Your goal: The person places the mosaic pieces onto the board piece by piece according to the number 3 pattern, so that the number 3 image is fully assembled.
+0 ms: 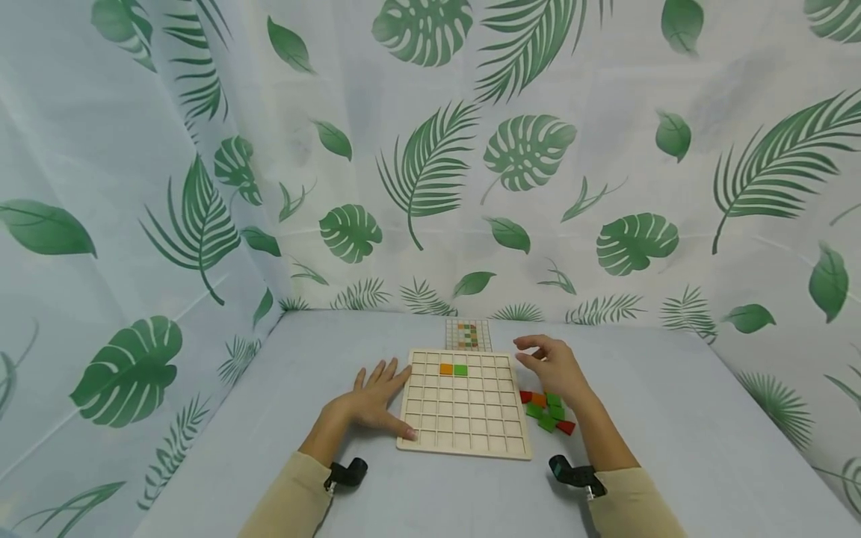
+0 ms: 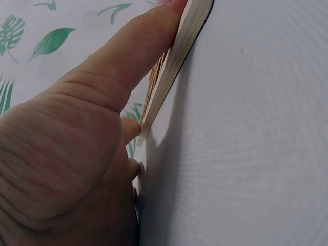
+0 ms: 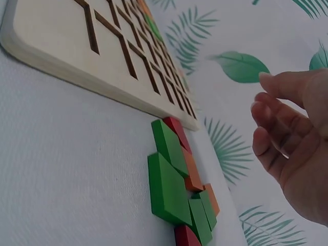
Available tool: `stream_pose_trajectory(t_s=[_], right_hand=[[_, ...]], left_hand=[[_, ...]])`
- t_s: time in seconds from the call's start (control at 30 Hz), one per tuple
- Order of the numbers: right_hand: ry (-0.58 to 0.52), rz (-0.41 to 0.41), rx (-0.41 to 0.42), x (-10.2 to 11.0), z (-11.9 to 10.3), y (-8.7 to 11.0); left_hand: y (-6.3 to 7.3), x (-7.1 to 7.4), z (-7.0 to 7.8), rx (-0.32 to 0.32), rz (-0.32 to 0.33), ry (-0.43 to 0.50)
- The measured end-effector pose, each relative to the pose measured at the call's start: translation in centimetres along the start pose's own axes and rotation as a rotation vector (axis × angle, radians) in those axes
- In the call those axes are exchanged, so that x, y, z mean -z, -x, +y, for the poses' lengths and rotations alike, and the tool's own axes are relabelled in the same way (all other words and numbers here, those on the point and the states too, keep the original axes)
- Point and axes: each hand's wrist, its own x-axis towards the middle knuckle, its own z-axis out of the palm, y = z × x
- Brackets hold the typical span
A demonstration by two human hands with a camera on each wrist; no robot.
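Note:
A pale wooden grid board [image 1: 464,441] lies on the table, with an orange tile [image 1: 446,369] and a green tile [image 1: 460,370] side by side in an upper row. My left hand [image 1: 373,400] has its fingers spread at the board's left side, the thumb resting on the lower left corner. In the left wrist view that thumb touches the board's edge [image 2: 179,51]. Raised off the board's upper right side, my right hand [image 1: 557,370] has loosely bent fingers, thumb and index apart, nothing visible between them. Below it lie loose green tiles [image 3: 171,189] with red and orange pieces.
Behind the board lies a small card [image 1: 452,336] printed with a coloured grid pattern. The loose pieces, among them a red one [image 1: 566,427], sit close to the board's right edge. A leaf-patterned curtain [image 1: 430,284] hangs behind the white table [image 1: 430,493].

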Motion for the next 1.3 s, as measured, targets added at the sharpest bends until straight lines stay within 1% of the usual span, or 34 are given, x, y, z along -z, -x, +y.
stream_pose_trajectory(t_s=[0.2, 0.4, 0.57, 0.7, 0.8, 1.0, 1.13, 1.3], right_hand=[[0.015, -0.046, -0.043, 0.4, 0.4, 0.0], [0.046, -0.09, -0.057, 0.6, 0.3, 0.1], [0.057, -0.133, -0.038, 0.8, 0.2, 0.2], [0.044, -0.163, -0.03, 1.0, 0.1, 0.2], [0.03, -0.195, -0.044, 1.1, 0.2, 0.3], [0.038, -0.265, -0.103, 1.2, 0.5, 0.4], [0.057, -0.29, -0.13, 1.2, 0.7, 0.5], [0.069, -0.316, -0.137, 1.3, 0.9, 0.6]], left_hand=[[-0.1, 0.0, -0.1, -0.004, -0.005, -0.003], [0.1, -0.1, 0.0, 0.004, -0.004, 0.008], [0.2, -0.1, 0.0, 0.011, -0.001, 0.011], [0.1, -0.1, 0.1, 0.015, 0.002, 0.01], [0.1, -0.1, 0.0, 0.015, 0.002, 0.011], [0.0, 0.0, 0.0, 0.015, 0.003, 0.009], [0.0, 0.0, -0.1, 0.016, 0.001, 0.012], [0.0, -0.1, -0.1, 0.014, 0.005, 0.01]])
